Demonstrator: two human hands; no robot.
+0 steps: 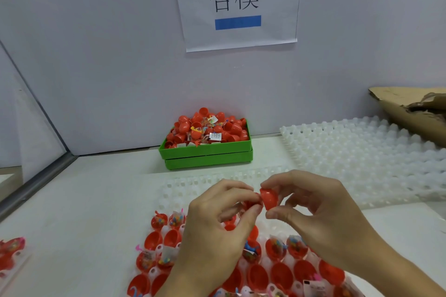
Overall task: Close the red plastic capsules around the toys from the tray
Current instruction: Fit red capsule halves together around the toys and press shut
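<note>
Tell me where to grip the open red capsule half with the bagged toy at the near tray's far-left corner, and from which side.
Take that capsule half by its round outer wall, pinching across it from above. It sits mouth up in the white tray with the toy bag sticking out, so a side approach would likely bump the neighbouring half. Both hands are busy: the right hand pinches another red half, and the left hand holds its mate.

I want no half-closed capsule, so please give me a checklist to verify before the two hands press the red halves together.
1. Right hand pinches the red half: ok.
2. Left hand holds the other half: ok, mostly hidden.
3. Toy inside the halves: cannot tell.
4. Rims aligned: cannot tell, fingers cover the joint.
5. More filled halves waiting in the white tray: ok.
6. Green bin within sight behind: ok.
</note>
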